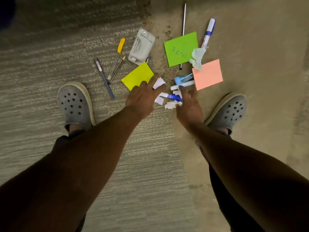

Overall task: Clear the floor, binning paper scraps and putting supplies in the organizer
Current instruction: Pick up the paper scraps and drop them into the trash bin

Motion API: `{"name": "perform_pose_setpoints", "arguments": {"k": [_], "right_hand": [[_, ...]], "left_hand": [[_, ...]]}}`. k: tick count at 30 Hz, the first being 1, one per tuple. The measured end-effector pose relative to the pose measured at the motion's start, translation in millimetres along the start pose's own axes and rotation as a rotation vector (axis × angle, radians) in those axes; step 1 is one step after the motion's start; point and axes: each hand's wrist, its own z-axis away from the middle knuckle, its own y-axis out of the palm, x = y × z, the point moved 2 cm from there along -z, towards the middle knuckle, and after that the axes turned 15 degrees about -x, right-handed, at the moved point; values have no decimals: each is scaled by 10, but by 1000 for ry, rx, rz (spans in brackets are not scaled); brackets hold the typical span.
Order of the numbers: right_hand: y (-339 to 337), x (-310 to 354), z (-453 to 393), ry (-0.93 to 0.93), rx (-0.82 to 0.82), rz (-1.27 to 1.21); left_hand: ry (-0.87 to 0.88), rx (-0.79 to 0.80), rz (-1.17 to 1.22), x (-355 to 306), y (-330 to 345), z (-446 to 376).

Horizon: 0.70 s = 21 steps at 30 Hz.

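Observation:
Supplies and paper lie scattered on the carpet between my feet. My left hand (143,96) reaches down with fingers apart, its index finger touching a white paper scrap (159,83) beside a yellow sticky note (138,76). My right hand (189,104) hovers with spread fingers over a blue marker (172,97) and more white scraps (172,104). Just beyond it lies a blue-capped tube (184,78). Neither hand holds anything. Further off are a green note (180,48), a pink note (208,74) and a crumpled pale paper (197,58). No bin or organizer is in view.
A grey-white stapler-like case (142,46), a yellow-capped pen (119,54), a pencil (117,69) and a blue-grey pen (104,77) lie at the left. A white-and-blue pen (208,32) and a thin rod (184,22) lie further out. My shoes (75,104) (232,109) flank the pile.

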Motion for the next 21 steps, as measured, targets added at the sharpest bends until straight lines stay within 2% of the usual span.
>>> {"name": "perform_pose_setpoints", "arguments": {"k": [3,7,13,16,21], "right_hand": [[73,-61,-69,-73,23,43],[98,-90,-78,-125,-48,64],[39,-106,-117,-9,-60,-1],[-31,-106,-98,13,-103,-61],[-112,-155,11,94,-250,-123]], "left_hand": [[56,-13,-59,-19,83,-81],[77,-47,-50,-44,72,-148],[116,-150,71,-35,-15,-54],[169,-219,26,-23,-57,32],[303,-205,-78,-122,64,150]]}}
